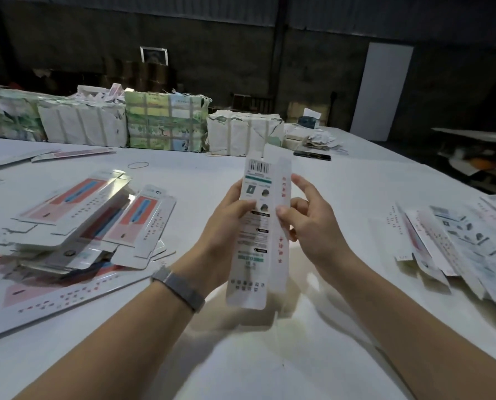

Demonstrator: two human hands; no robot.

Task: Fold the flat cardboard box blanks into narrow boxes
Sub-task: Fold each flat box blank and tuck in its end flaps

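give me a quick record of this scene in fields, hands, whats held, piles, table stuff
left hand: left hand grips the left edge of the box blank, thumb on its printed face
right hand: right hand pinches the blank's right panel with thumb and fingers
box blank: held upright above the table, barcode end up, partly folded lengthwise
left pile: pile of flat blanks, pink and blue print up
right pile: spread of blanks, pale printed side up
table: white table
far edge: wrapped bundles in a row
wrist: watch band on left wrist
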